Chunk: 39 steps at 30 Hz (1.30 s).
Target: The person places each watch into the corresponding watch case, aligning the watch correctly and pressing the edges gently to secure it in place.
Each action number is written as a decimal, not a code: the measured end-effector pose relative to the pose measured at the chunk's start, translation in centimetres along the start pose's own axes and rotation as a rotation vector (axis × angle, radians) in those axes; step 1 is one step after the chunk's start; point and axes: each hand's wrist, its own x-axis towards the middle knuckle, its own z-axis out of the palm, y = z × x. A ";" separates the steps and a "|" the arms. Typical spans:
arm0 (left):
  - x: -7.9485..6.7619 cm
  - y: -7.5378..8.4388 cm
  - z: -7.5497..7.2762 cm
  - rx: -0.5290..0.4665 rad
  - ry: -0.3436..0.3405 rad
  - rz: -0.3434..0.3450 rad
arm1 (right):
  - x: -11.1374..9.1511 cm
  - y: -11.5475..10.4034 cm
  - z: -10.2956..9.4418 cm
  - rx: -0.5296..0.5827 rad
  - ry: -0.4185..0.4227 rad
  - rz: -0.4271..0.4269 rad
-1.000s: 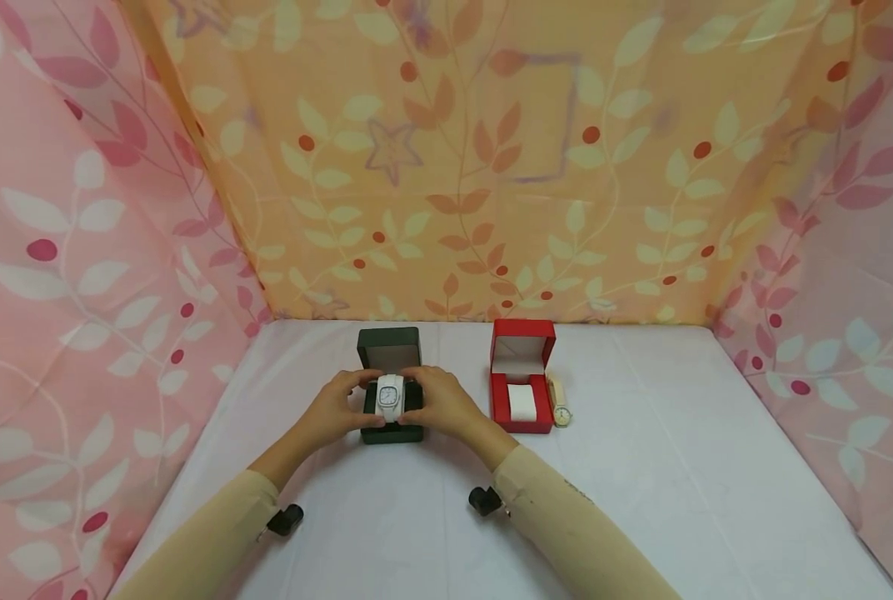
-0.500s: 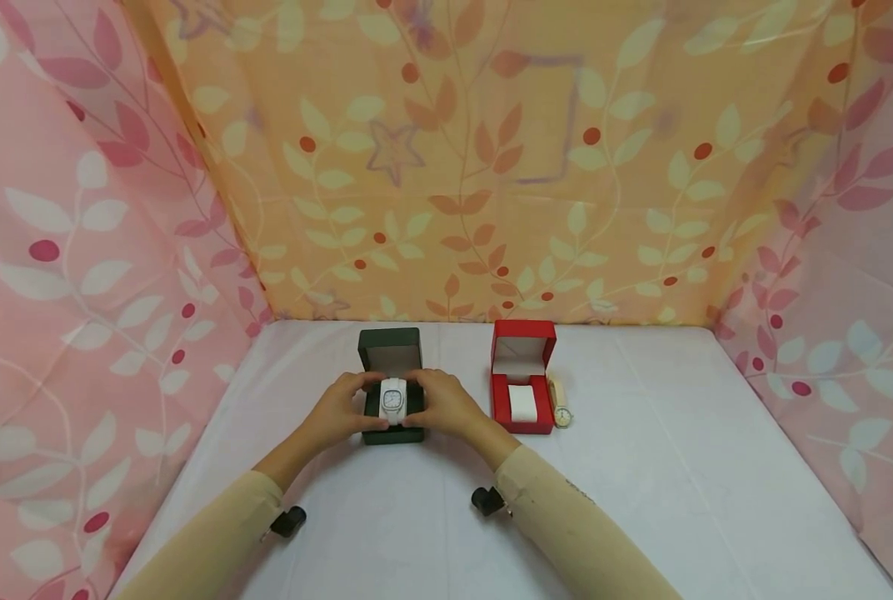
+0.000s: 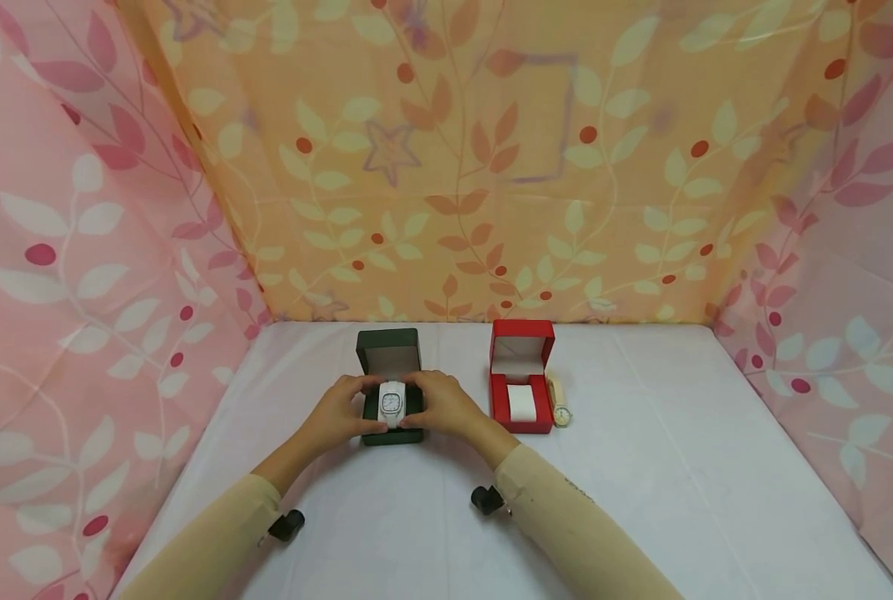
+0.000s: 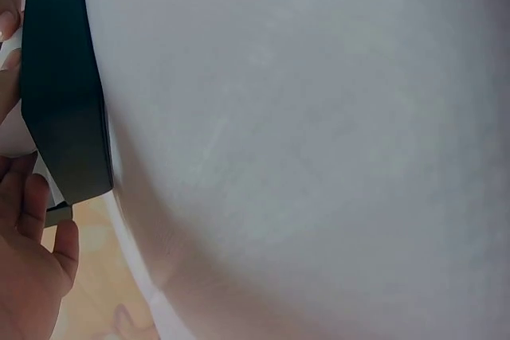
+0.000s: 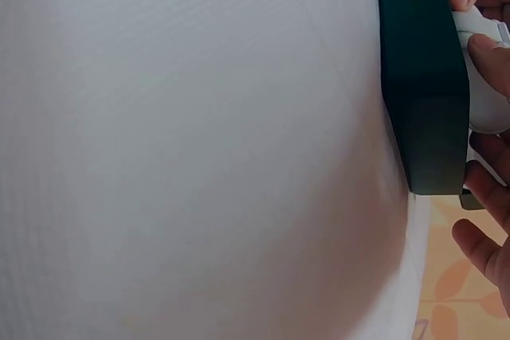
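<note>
Pinching from left of the green box (image 3: 389,338) with the left hand (image 3: 334,414), holding the white watch (image 3: 391,404) at the box's opening, pinching from its right with the right hand (image 3: 448,404)! Probably light, stiff-cased, scratchable: best gripped by the strap (image 3: 392,387), off the dial (image 3: 391,402).

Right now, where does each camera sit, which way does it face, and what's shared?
Head: on the head, facing forward and down at the green box, white watch, red box; left hand, right hand and sleeves show.
Left wrist: worn there, facing the table; left hand partly shows at left.
Right wrist: worn there, facing the table; right hand partly shows at right.
Both wrist views share the green box.
</note>
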 end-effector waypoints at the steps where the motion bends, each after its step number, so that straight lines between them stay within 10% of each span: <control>1: 0.0 0.0 0.0 -0.004 -0.004 -0.001 | 0.0 0.0 0.0 0.001 0.000 0.000; 39: -0.4 0.0 0.1 0.019 -0.046 0.010 | 0.0 0.3 0.8 -0.060 0.023 -0.042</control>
